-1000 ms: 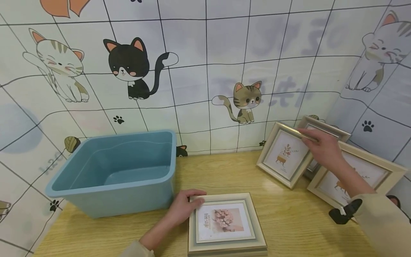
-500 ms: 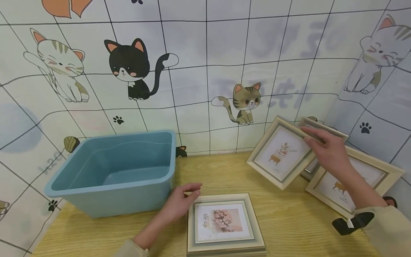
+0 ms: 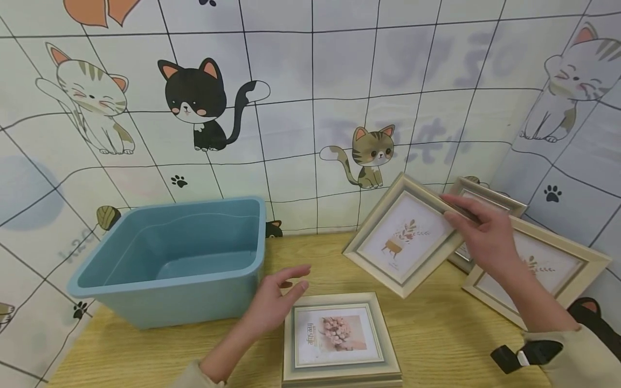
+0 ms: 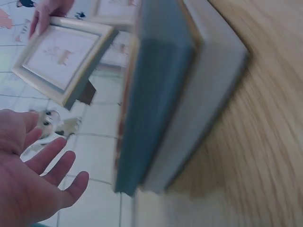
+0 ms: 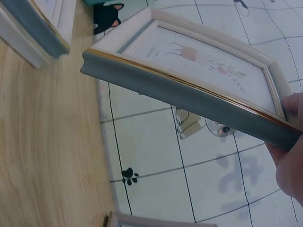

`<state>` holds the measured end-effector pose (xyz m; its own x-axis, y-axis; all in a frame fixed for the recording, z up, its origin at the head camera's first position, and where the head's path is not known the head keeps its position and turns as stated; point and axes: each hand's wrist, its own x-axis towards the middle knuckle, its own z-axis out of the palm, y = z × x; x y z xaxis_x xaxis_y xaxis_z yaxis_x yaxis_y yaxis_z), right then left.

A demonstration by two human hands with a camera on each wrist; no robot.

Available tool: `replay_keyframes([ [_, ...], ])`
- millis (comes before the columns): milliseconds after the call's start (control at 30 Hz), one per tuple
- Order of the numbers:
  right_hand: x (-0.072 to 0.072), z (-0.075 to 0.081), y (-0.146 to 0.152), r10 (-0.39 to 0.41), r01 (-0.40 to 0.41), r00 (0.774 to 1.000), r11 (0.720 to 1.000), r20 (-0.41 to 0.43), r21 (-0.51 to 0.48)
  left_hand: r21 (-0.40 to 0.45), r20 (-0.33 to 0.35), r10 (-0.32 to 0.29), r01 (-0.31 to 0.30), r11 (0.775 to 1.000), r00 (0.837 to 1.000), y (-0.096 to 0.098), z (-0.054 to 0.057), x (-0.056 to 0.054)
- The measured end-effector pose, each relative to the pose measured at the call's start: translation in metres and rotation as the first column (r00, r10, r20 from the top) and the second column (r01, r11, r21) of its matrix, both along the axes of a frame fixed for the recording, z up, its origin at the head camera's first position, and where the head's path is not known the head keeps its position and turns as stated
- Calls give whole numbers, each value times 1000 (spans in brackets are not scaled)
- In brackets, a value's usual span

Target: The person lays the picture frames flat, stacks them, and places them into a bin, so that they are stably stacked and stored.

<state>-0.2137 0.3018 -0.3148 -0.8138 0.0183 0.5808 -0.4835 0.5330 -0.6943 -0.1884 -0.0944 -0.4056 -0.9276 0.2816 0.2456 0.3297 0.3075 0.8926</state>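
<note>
A person's right hand (image 3: 487, 234) pinches a tilted picture frame (image 3: 405, 237) near one corner, thumb in front, over the back of the tabletop (image 3: 436, 334), while the left hand (image 3: 269, 304), fingers spread and holding nothing, hovers just beside a stack of frames (image 3: 342, 339). Gripped at only one end, the frame could swivel; a second hold on its low corner, on the rail rather than the front panel, should steady it, and leveling it before lowering looks wise. Its right side needs care near the standing gray frame (image 3: 515, 205) and cream frame (image 3: 574, 249). Bare tabletop lies leftward, bounded by the wall (image 3: 291, 188), the stack's raised edge and the blue tub (image 3: 184, 304).
</note>
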Motion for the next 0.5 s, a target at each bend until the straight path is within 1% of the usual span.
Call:
replay_keyframes([
  [133, 3, -3, -8, 37, -37, 999, 999, -2, -19, 65, -62, 8, -4, 998, 998, 7, 12, 10],
  [200, 5, -4, -13, 52, -52, 999, 998, -2, -26, 75, -124, 6, 3, 997, 992, 10, 19, 14],
  [267, 8, -6, -17, 68, -67, 998, 997, 6, -36, 72, -201, 3, 12, 997, 980, 13, 25, 17],
  [367, 14, -8, -26, 92, -91, 996, 995, 10, -40, 60, -306, -13, 33, 998, 952, 15, 31, 17],
  [433, 19, -11, -33, 113, -113, 994, 993, 10, -44, 57, -349, -36, 60, 997, 936, 16, 33, 15],
  [500, 24, -13, -41, 145, -145, 989, 988, 1, -50, 50, -363, -70, 94, 994, 929, 15, 33, 12],
])
